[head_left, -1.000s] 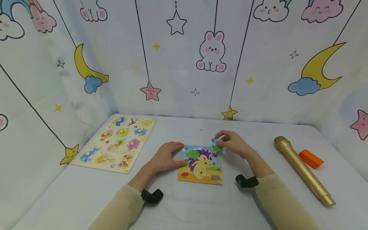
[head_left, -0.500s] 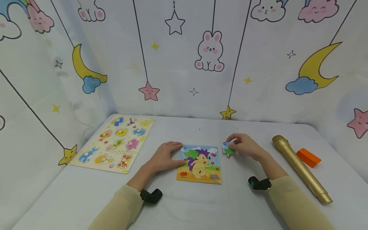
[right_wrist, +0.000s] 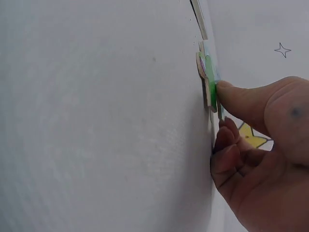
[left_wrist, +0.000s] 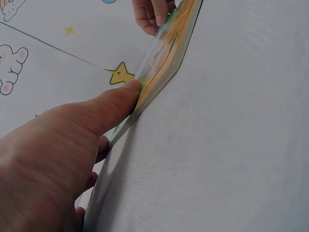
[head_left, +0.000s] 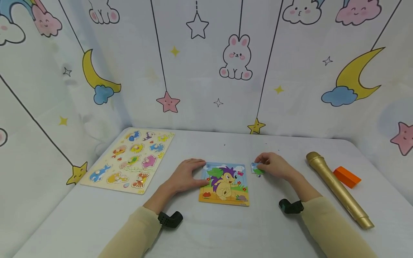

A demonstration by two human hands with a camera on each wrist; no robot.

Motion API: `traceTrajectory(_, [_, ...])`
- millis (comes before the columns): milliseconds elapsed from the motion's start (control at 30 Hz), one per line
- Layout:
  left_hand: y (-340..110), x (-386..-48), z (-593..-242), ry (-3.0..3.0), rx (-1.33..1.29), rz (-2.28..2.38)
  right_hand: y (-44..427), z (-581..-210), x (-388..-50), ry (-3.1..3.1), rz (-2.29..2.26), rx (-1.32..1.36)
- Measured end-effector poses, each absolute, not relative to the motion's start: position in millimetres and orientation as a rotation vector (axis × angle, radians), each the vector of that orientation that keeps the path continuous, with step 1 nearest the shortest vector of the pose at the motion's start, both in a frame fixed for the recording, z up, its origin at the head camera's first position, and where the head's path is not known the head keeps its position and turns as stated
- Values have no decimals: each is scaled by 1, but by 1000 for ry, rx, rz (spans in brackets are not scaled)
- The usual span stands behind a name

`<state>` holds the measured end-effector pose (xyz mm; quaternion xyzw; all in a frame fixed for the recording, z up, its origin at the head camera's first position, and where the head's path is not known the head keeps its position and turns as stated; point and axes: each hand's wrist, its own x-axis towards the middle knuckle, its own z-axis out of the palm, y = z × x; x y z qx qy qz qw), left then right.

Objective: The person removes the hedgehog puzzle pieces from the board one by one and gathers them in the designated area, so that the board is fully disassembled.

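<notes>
A small square jigsaw puzzle with a purple-spined hedgehog lies flat on the white table. My left hand rests at its left side, thumb on the board's edge and fingers extended by the upper left corner; the left wrist view shows the thumb lying on that edge. Just right of the puzzle, my right hand pinches a blue and green puzzle piece between thumb and fingers, at or close above the tabletop. Layered wooden edges show at this piece in the right wrist view; whether it is one piece or more I cannot tell.
A cream peg board with sea animals lies at the back left. At the right are a gold microphone-shaped stick and an orange block. A printed white cloth hangs behind the table.
My right hand has moved right, away from the puzzle's upper right corner, carrying the puzzle piece, and settled low beside the puzzle. The left hand has stayed in place.
</notes>
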<state>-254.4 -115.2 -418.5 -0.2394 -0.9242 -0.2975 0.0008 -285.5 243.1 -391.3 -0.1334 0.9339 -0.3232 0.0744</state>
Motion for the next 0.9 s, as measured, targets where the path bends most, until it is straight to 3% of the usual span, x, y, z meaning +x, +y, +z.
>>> traceTrajectory(567, [-115, -256, -421, -2905, -752, -929, 246, -386, -282, 2824, -1008, -360])
traceTrajectory(900, [-115, -255, -420, -2907, -743, -914, 236, -371, -280, 2748, -1225, -471])
